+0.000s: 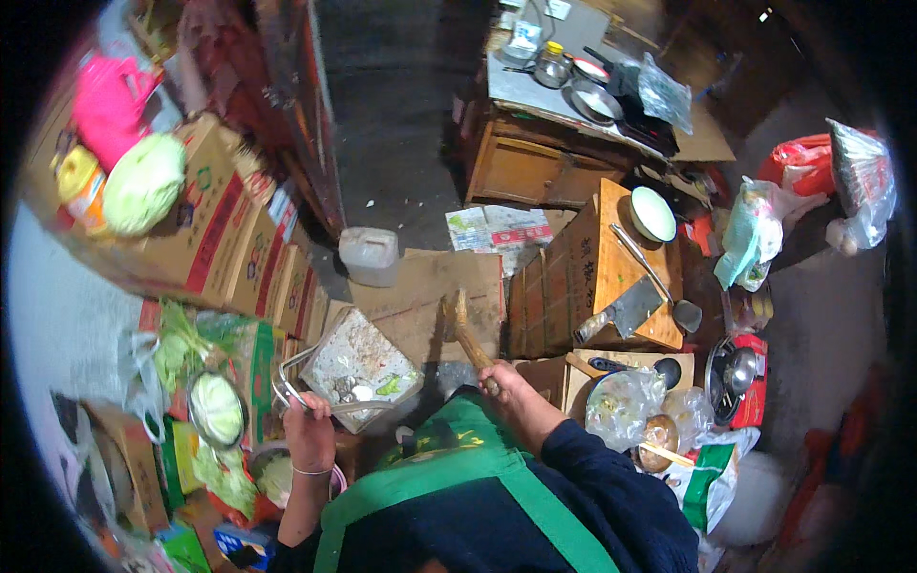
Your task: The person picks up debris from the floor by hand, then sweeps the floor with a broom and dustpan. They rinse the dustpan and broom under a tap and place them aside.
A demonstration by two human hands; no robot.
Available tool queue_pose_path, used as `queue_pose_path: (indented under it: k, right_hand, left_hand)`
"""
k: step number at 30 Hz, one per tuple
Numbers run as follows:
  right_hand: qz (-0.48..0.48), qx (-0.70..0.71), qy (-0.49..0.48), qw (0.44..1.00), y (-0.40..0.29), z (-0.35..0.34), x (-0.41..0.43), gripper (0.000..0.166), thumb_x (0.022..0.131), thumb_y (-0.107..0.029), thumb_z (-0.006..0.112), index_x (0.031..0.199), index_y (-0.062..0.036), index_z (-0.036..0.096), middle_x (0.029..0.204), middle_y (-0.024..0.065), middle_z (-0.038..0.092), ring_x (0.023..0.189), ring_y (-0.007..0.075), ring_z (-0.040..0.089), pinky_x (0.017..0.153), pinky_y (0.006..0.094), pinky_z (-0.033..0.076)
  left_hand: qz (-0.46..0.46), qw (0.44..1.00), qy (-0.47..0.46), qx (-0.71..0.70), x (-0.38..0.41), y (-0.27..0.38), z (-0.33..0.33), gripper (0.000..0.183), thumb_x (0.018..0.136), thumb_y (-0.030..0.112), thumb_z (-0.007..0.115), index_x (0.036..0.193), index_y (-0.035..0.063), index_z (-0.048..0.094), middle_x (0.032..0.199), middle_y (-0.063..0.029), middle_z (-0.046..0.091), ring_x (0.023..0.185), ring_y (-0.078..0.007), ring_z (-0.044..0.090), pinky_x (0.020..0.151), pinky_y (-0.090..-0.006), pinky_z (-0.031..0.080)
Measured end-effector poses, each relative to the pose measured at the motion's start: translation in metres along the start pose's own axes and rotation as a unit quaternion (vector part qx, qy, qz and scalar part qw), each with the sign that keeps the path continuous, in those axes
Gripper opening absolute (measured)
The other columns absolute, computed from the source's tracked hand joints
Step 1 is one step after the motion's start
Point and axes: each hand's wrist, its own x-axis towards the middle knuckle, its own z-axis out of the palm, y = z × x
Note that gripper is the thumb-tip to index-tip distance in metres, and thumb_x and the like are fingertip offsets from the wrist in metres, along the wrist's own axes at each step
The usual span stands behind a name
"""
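Note:
My left hand point(311, 430) is at the lower left, its fingers closed on a bent metal tube point(281, 378). That tube runs beside a square, pale, stained panel point(365, 354), which lies tilted and bears dirt, small white bits and a green leaf scrap. Whether the panel is a stool's seat or some other board, I cannot tell. My right hand point(504, 384) grips a wooden stick point(469, 340) near its lower end. The stick points away from me over flattened cardboard point(430, 279), and its far end looks rough and light. A green apron covers my front.
Ahead stands a whitish plastic jug point(369, 256). A cleaver point(630, 309), a metal spatula point(648, 272) and a bowl point(653, 214) sit on a wooden board at right. Cartons point(215, 229) and a cabbage point(145, 184) are at left. Bagged food point(625, 408) lies near my right arm.

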Motion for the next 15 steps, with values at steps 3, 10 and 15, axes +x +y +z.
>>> queue_pose_path:
  k: [3,10,15]
  right_hand:
    - [-0.017,0.001,0.051,0.999,-0.033,0.020,0.006,0.029,0.061,0.005,0.057,0.089,0.0007,0.052,0.060,0.0109,0.053,0.045,0.0226,0.052,0.036,0.0341,0.041]
    - [0.060,-0.066,0.067,0.994,-0.118,0.003,0.085,0.013,0.065,0.002,0.058,0.077,0.0003,0.055,0.056,0.0117,0.052,0.043,0.0229,0.051,0.035,0.0348,0.038]
    - [0.086,-0.126,0.072,0.986,-0.208,0.009,0.130,0.034,0.062,0.003,0.061,0.095,-0.0001,0.053,0.057,0.0105,0.052,0.041,0.0209,0.048,0.034,0.0350,0.036]
  left_hand:
    - [-0.003,1.000,-0.022,0.012,0.061,-0.006,0.009,0.026,0.095,0.026,0.044,0.081,0.0046,0.049,0.073,-0.0019,0.044,0.067,-0.0124,0.038,0.067,-0.0275,0.033]
    - [0.010,0.999,-0.034,0.009,0.197,-0.040,0.059,0.023,0.095,0.024,0.043,0.082,0.0052,0.046,0.074,-0.0024,0.042,0.068,-0.0127,0.038,0.068,-0.0282,0.033]
    - [0.021,0.995,-0.096,-0.007,0.299,-0.042,0.120,0.023,0.096,0.025,0.041,0.083,0.0060,0.045,0.073,-0.0015,0.039,0.068,-0.0129,0.036,0.069,-0.0278,0.032]
